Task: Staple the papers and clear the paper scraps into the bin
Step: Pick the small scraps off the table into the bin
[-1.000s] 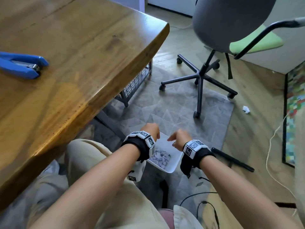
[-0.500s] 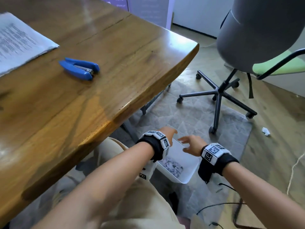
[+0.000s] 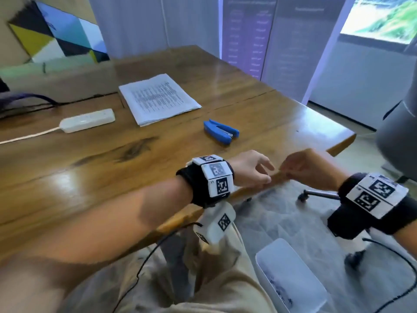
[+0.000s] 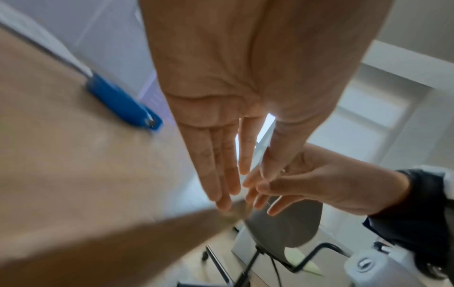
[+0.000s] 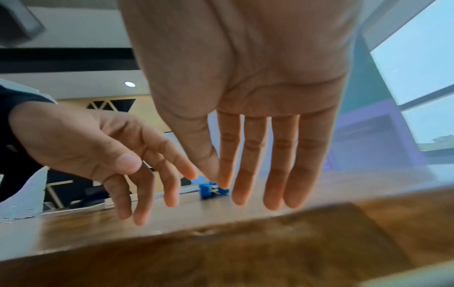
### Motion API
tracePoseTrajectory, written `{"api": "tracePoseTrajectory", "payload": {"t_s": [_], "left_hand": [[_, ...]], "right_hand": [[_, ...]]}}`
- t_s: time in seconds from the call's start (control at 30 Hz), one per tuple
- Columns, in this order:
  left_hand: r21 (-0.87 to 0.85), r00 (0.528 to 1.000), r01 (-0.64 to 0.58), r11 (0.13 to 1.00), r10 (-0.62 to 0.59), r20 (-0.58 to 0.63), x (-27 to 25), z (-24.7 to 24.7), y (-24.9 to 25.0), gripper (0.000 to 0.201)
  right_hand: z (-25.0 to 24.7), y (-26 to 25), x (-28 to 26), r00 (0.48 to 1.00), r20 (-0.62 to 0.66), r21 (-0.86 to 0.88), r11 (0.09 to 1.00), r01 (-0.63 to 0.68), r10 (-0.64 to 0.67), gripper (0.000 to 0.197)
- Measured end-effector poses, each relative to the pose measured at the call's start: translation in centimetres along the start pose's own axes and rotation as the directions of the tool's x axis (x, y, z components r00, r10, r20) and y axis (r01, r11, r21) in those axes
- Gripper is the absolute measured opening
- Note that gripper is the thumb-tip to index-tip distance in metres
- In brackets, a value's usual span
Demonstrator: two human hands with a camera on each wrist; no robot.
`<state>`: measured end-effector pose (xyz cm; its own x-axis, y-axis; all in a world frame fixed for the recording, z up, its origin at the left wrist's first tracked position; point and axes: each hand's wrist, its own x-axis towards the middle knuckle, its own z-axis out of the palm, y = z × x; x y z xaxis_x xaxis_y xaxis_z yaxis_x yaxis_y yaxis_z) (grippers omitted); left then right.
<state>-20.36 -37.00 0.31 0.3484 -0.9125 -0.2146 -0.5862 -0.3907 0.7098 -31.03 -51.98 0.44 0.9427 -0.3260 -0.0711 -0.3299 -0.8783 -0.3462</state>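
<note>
Head view: both hands up at the near edge of the worktop, fingertips almost meeting.
Left hand: fingers straight and loose, nothing in it; the left wrist view shows a bare palm.
Right hand: thumb tip against the index tip in the right wrist view, other fingers straight. I see nothing between them, too blurred to rule out a tiny scrap.
Papers: one squared stack lying flat mid-worktop, well beyond the hands. I can't tell from here whether a staple is in it.
Stapler: blue, lying on the worktop between the papers and my hands, apart from both.
Bin: white, on the floor beside my right leg, below the worktop edge, with shredded bits inside.
Scraps: none visible on the worktop in any view; my read is that the clearing is mostly done.
Step in hand: I judge it's rubbing the last bits off the fingers, then checking the papers.
Doing it well: I'd keep the hands over the bin while brushing, not over the worktop edge, so bits drop inside.
If stapling is left: I'd pin the stack flat with the left hand, square one corner, then take the stapler with the right and press straight down.
Risk: motion blur is heavy, so I'd slow down before reaching.
</note>
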Motion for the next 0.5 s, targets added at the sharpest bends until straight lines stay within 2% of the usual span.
{"api": "tracePoseTrajectory", "payload": {"t_s": [0.1, 0.17, 0.23, 0.3, 0.33, 0.4, 0.43, 0.5], "left_hand": [[0.162, 0.995, 0.069, 0.984, -0.056, -0.081, -4.1, -4.3, -2.3, 0.036], [0.319, 0.988, 0.148, 0.936, -0.123, -0.096, -6.9, -6.1, -4.9, 0.043], [0.458, 0.969, 0.238, 0.856, -0.24, -0.056, -9.9, -7.3, -8.0, 0.06], [0.511, 0.915, 0.364, 0.779, -0.401, -0.041, -13.2, -7.8, -10.9, 0.076], [0.516, 0.879, 0.43, 0.741, -0.474, -0.052, -15.1, -8.2, -12.4, 0.083], [0.516, 0.808, 0.528, 0.675, -0.587, -0.058, -18.6, -8.9, -14.2, 0.102], [0.507, 0.775, 0.571, 0.645, -0.628, -0.073, -20.3, -9.3, -15.2, 0.114], [0.472, 0.713, 0.655, 0.591, -0.69, -0.125, -22.9, -10.3, -17.2, 0.114]], "right_hand": [[0.6, -3.3, 2.1, 0.992, 0.03, 0.074, 0.99, 0.121, -0.124, 0.012], [1.8, -5.4, 3.4, 0.977, 0.081, -0.022, 0.979, 0.202, -0.199, 0.028], [2.9, -7.8, 4.2, 0.952, 0.209, -0.14, 0.957, 0.254, -0.222, 0.048], [3.8, -9.7, 4.5, 0.908, 0.364, -0.256, 0.915, 0.31, -0.206, 0.062], [4.1, -10.7, 4.9, 0.881, 0.428, -0.313, 0.882, 0.353, -0.202, 0.075], [4.8, -11.5, 6.3, 0.85, 0.481, -0.405, 0.807, 0.431, -0.213, 0.119], [5.2, -11.7, 7.4, 0.86, 0.464, -0.393, 0.822, 0.413, -0.21, 0.128], [5.6, -12.6, 9.2, 0.889, 0.428, -0.305, 0.901, 0.309, -0.16, 0.126]]}}
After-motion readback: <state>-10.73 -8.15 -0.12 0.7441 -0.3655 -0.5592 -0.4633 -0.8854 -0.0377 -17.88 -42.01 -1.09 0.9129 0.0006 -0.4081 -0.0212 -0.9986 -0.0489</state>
